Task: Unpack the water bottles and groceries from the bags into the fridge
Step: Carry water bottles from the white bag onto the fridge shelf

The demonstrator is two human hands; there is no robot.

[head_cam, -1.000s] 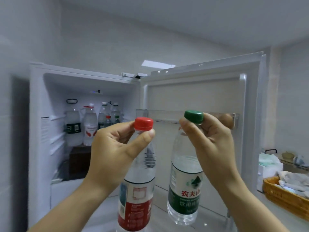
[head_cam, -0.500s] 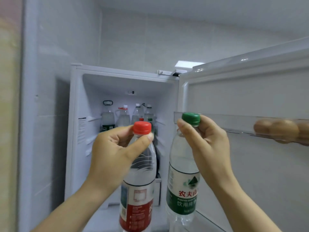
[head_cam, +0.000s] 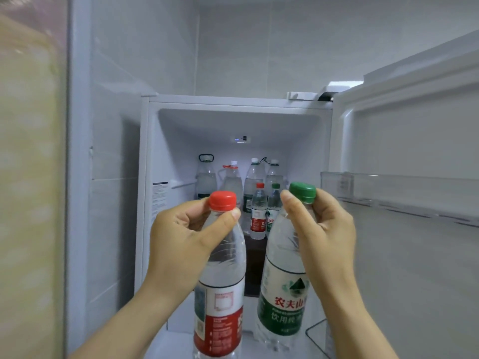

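Observation:
My left hand (head_cam: 186,237) grips the neck of a clear water bottle with a red cap and red label (head_cam: 220,288). My right hand (head_cam: 324,234) holds a second bottle with a green cap and green label (head_cam: 282,307) by its neck. Both bottles hang upright in front of the open fridge (head_cam: 233,125). On the fridge's upper shelf stand several large water bottles (head_cam: 233,180) at the back, with a small red-capped bottle (head_cam: 258,211) and a small green-capped one (head_cam: 273,203) in front of them.
The fridge door (head_cam: 414,151) stands open on the right, with a clear door shelf (head_cam: 388,187) at cap height. A white tiled wall (head_cam: 116,151) lies to the left of the fridge. A dark box (head_cam: 255,265) sits under the bottle shelf.
The view has swung right and closer, so the fridge interior now sits straight ahead. Both hands keep their grip on the bottles, which are nearer the shelf opening.

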